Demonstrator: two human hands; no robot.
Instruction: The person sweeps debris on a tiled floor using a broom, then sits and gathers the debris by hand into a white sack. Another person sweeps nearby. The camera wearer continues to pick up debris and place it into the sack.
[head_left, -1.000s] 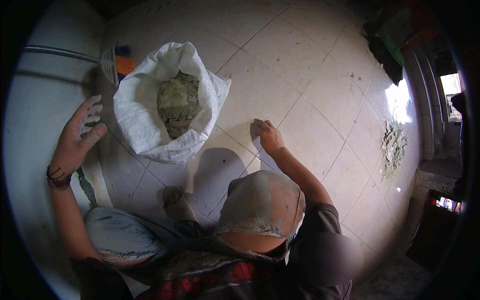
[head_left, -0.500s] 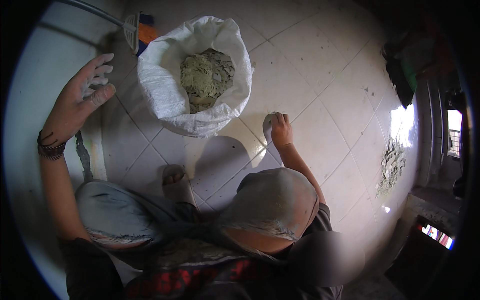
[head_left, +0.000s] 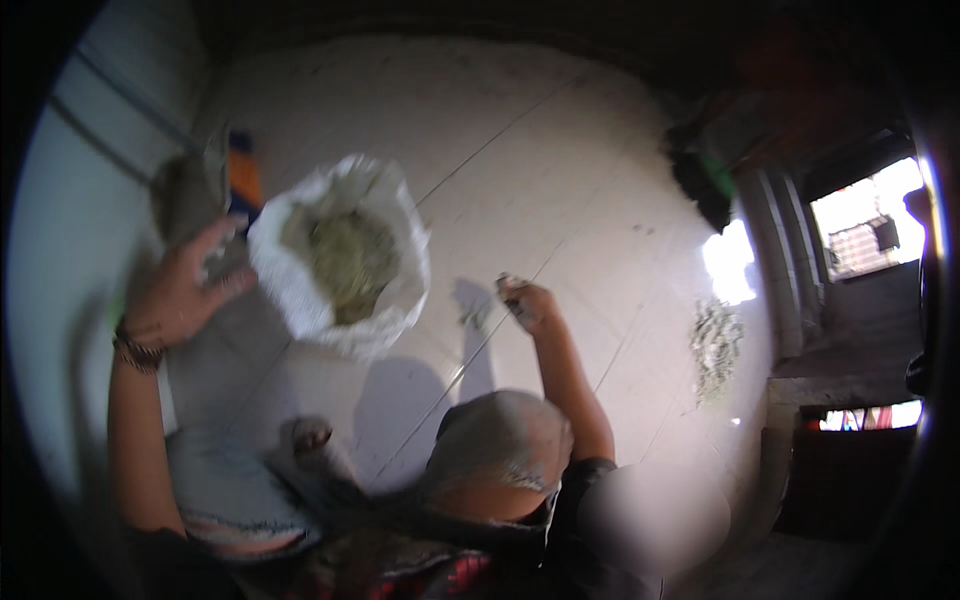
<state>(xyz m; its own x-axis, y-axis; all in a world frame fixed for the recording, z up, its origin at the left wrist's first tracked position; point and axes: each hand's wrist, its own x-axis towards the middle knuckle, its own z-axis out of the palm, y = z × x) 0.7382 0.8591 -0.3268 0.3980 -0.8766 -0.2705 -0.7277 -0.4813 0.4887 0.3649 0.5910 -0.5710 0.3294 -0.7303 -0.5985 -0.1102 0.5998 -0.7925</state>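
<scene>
A white woven sack [head_left: 408,290] stands open on the floor in front of me, with greenish-grey flaky scraps [head_left: 350,265] inside. My left hand [head_left: 190,290] is at the sack's left side, dusty, with its fingers apart and nothing in them. Blur hides whether it touches the sack. To the right of the sack, my right hand [head_left: 530,303] is raised over the floor, its shadow falling beside it. Its fingers are curled together, and a pale-and-dark bit shows at the fingertips, too blurred to name.
A broom with orange and blue bristles [head_left: 243,175] leans by the left wall behind the sack. More greenish flakes [head_left: 716,350] lie in a heap on the tiled floor [head_left: 560,170] at right. Dark items with a green patch [head_left: 705,175] are at the far right. My knees are close below.
The view has shifted, so the sack appears lower and further left. My right hand has lifted off the floor. My left hand is now nearer the sack, still with fingers spread.
</scene>
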